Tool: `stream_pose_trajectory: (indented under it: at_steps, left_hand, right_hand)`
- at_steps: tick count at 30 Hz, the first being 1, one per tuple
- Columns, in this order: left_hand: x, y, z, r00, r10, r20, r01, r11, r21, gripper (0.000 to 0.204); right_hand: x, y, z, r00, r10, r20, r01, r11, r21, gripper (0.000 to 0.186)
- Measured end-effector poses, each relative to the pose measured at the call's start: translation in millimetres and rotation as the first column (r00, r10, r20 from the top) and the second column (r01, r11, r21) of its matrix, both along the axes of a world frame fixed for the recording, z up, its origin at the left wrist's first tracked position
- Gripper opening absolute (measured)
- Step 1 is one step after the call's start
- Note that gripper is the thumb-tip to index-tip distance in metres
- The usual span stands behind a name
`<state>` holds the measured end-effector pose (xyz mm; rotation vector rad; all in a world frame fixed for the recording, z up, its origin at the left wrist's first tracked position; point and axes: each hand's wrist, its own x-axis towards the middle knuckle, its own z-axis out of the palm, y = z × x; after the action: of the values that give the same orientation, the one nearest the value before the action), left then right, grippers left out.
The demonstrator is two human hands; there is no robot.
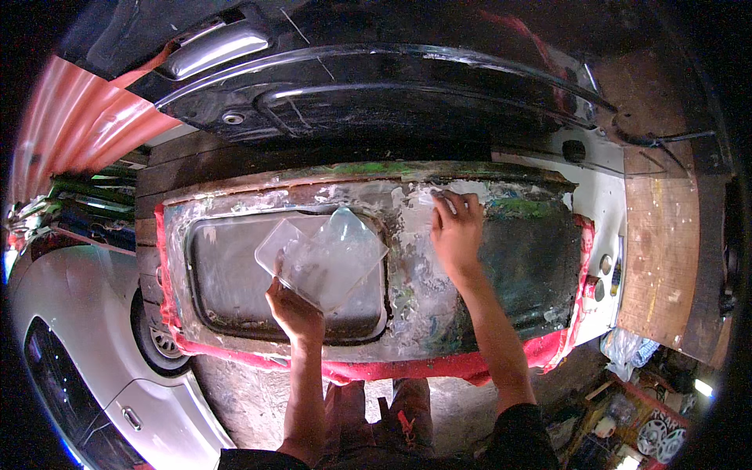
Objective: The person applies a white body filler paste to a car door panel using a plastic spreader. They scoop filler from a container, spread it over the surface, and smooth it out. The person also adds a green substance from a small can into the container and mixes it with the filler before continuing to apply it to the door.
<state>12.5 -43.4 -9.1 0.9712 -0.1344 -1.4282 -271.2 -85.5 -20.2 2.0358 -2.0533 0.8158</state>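
Note:
My left hand [295, 313] grips an opened clear plastic case [329, 258] by its near edge, its two square halves spread apart in a V. The case is over a sunken rectangular recess [227, 270] in a paint-smeared panel [423, 313]. My right hand [457, 227] is at the panel's far side, right of the recess. Its fingers are bent and drawn together, fingertips down by a whitish patch [415, 200]. Whatever they pinch, if anything, is too small to make out. Red cloth [407, 368] shows along the panel's near edge and sides.
Beyond the panel stands a black vehicle body [352, 94]. A silver model car [117, 337] is at the left, under pinkish-red corrugated sheeting [94, 110]. Wooden boards [658, 251] line the right side. A plastic bag [627, 352] and assorted small parts [658, 439] lie at the lower right.

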Motion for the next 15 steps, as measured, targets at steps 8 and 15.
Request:
stream_pose_trajectory:
  at_steps: [8,15]
  left_hand:
    - [4.7,-1.2,-7.5,0.999,-0.042,0.024,0.042,0.999,-0.015,0.062]
    - [11.9,-1.8,-2.1,0.998,0.022,0.058,-0.021,1.0,-0.004,0.063]
  right_hand:
    - [49.3,0.6,-3.7,0.983,0.172,0.063,-0.176,0.982,0.07,0.034]
    - [25.6,1.2,1.4,0.981,0.111,0.157,-0.096,0.99,-0.098,0.033]
